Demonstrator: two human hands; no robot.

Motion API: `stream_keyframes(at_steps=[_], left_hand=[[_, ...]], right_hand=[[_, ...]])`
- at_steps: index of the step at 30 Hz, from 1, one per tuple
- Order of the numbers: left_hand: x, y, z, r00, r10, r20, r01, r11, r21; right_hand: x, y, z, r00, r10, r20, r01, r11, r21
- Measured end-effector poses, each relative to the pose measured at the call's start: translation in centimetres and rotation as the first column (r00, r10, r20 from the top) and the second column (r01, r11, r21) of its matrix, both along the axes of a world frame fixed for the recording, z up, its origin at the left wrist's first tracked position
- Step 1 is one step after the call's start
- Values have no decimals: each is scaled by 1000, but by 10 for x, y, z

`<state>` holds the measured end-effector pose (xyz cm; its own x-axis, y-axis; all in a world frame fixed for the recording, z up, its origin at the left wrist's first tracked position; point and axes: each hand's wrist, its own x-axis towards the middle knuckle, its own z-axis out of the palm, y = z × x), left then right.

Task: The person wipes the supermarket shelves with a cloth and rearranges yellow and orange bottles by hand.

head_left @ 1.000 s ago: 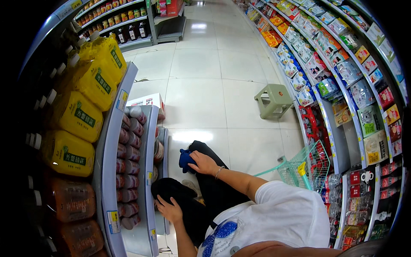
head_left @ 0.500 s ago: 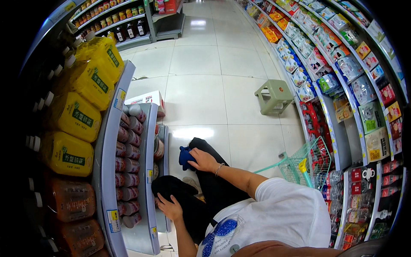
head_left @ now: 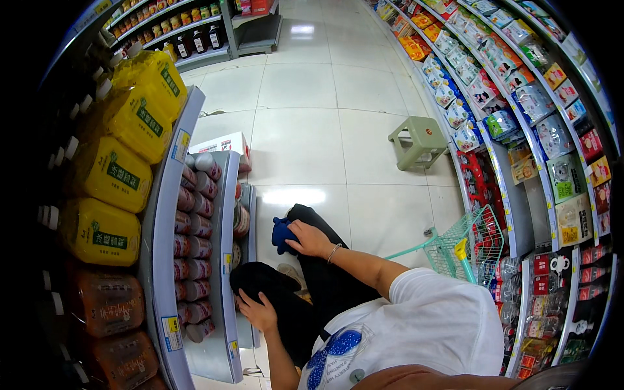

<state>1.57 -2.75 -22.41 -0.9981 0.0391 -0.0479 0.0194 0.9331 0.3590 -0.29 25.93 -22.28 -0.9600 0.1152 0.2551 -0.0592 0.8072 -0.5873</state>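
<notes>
In my right hand (head_left: 311, 239) is a bunched dark blue cloth (head_left: 281, 235), held beside my right knee. The fingers curl over its near side, so part of the cloth is hidden. My left hand (head_left: 259, 313) lies on my left thigh near the knee, fingers spread and nothing in it. Black trousers (head_left: 328, 286) cover both bent legs as I crouch low in the aisle. Just left of my knees, capped cans or jars (head_left: 199, 247) stand in rows on a low shelf (head_left: 224, 214).
Yellow drink bottles (head_left: 107, 227) and amber bottles (head_left: 107, 302) line the higher left shelf. A green stool (head_left: 418, 143) stands ahead on the right. A mint-green basket (head_left: 471, 247) with a yellow handle sits against the right shelves of packets (head_left: 468, 84). A white carton (head_left: 227, 146) lies beyond the low shelf.
The blue cloth has shifted slightly in my right hand and its outline differs a little. My left hand stays on the thigh. The whole view has moved very slightly.
</notes>
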Motion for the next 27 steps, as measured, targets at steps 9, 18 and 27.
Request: stream_keyframes(at_steps=[9, 18, 27], left_hand=[[-1, 0, 2, 999, 20, 47, -20, 1000, 19], [0, 5, -3, 998, 17, 54, -19, 1000, 23], [1, -16, -9, 995, -31, -93, 40, 995, 96]], right_hand=[[0, -1, -2, 1000, 6, -15, -6, 1000, -4], [2, 4, 2, 1000, -5, 10, 5, 1000, -8], [-6, -44, 10, 985, -92, 144, 132, 944, -303]])
